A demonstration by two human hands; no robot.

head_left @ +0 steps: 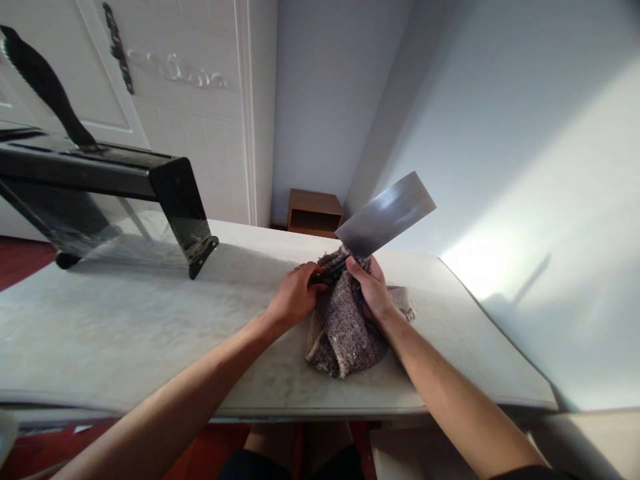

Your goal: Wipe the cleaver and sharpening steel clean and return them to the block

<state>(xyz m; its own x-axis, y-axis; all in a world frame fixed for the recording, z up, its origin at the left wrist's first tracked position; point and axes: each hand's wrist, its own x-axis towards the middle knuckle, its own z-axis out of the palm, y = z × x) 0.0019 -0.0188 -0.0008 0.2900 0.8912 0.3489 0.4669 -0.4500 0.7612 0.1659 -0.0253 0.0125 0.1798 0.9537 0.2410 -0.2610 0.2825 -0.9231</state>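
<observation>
A cleaver (387,217) with a wide, shiny blade is held above the table, its blade slanting up to the right. My left hand (295,293) is closed round its black handle (333,272). A grey-brown fuzzy cloth (347,327) hangs in folds from my right hand (373,287), which grips it near where the blade meets the handle. The cloth's lower folds rest on the table, and one end shows to the right of my wrist. Some fingers of my right hand are hidden by the cloth.
On the white table (240,273) at the left stands a black knife block (105,177) with clear sides and a black-handled knife (47,80) in it. Behind the table are a white cabinet (195,127) and a small brown wooden box (315,207). A wall (525,167) borders the right side.
</observation>
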